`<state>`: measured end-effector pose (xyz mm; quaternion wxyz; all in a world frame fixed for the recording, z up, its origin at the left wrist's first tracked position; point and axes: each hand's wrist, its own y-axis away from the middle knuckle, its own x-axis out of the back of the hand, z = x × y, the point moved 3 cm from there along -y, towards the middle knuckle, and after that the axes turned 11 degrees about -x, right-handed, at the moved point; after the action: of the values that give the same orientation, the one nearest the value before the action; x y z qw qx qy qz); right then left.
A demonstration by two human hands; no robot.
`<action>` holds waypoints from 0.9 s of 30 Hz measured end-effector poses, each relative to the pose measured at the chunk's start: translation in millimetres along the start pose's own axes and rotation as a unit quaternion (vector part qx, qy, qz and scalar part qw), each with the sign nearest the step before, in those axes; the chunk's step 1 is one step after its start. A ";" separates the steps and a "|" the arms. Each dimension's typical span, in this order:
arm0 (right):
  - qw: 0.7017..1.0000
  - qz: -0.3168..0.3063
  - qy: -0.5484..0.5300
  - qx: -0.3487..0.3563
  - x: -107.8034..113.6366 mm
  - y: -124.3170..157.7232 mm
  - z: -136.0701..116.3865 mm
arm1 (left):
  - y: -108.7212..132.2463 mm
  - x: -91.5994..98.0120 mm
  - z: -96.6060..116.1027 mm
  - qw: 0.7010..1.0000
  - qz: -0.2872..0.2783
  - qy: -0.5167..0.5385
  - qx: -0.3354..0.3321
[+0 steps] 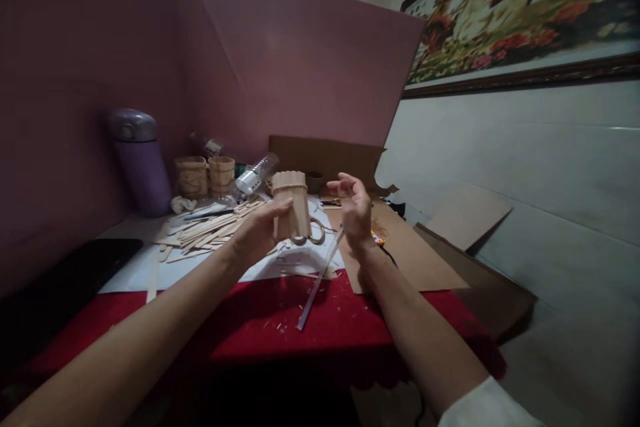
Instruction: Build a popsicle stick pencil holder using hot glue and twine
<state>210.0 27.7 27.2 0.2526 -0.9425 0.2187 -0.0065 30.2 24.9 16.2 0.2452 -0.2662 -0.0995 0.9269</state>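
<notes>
The person's left hand [263,223] and right hand [353,203] are ungloved, with slim fingers. Both forearms are bare, narrow at the wrists and widening toward the elbows. A pale, whitish sleeve [487,407] of plain cloth covers the right arm near the elbow, its edge slightly curved.

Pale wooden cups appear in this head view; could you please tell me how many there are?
3: a held cup in the left hand, and a left cup and right cup beyond the stick pile. Others may be hidden.
</notes>
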 end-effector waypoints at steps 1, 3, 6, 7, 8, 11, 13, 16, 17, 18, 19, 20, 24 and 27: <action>0.998 0.062 0.027 0.012 9.6 -7.3 -0.2 | -1.7 3.7 0.8 1.000 0.026 0.001 -0.008; 0.980 0.167 0.111 0.001 26.9 -20.0 3.3 | -4.0 10.4 1.5 0.997 0.071 0.005 -0.020; 0.955 0.196 0.221 -0.026 38.0 -30.9 14.0 | -5.1 16.1 1.4 0.993 0.111 0.006 -0.028; 0.953 0.181 0.242 -0.030 37.5 -31.6 17.8 | -5.4 17.1 1.7 0.992 0.119 0.005 -0.033; 0.952 0.159 0.259 -0.031 35.3 -31.1 21.0 | -5.8 17.8 2.5 0.991 0.127 0.003 -0.041; 0.943 0.083 0.322 -0.021 23.5 -24.5 26.5 | -7.5 20.6 8.4 0.983 0.164 -0.006 -0.081; 0.932 0.039 0.360 -0.008 15.5 -19.5 27.8 | -9.0 23.5 13.7 0.975 0.200 -0.006 -0.101; 0.914 -0.021 0.405 0.012 5.9 -13.9 29.8 | -11.3 30.5 20.6 0.960 0.257 0.011 -0.112; 0.906 -0.044 0.420 0.019 2.8 -12.1 30.8 | -12.0 33.2 22.5 0.955 0.272 0.017 -0.116; 0.897 -0.068 0.435 0.026 -0.4 -10.2 31.7 | -12.7 35.8 24.1 0.952 0.280 0.022 -0.120; 0.888 -0.091 0.451 0.031 -3.7 -8.0 32.4 | -13.3 38.1 25.5 0.951 0.283 0.027 -0.125; 0.877 -0.113 0.465 0.036 -7.1 -5.8 32.7 | -13.8 40.1 26.7 0.950 0.283 0.031 -0.129; 0.836 -0.169 0.520 0.042 -24.5 -0.7 27.7 | -13.6 43.5 30.5 0.948 0.282 0.047 -0.138; 0.806 -0.208 0.552 0.047 -45.2 -2.2 22.4 | -12.4 42.0 33.2 0.947 0.281 0.059 -0.144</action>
<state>172.8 58.8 13.1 0.1265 -0.7899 0.1189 -0.5882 -13.8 55.1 29.2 -0.0605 -0.3698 -0.1382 0.9168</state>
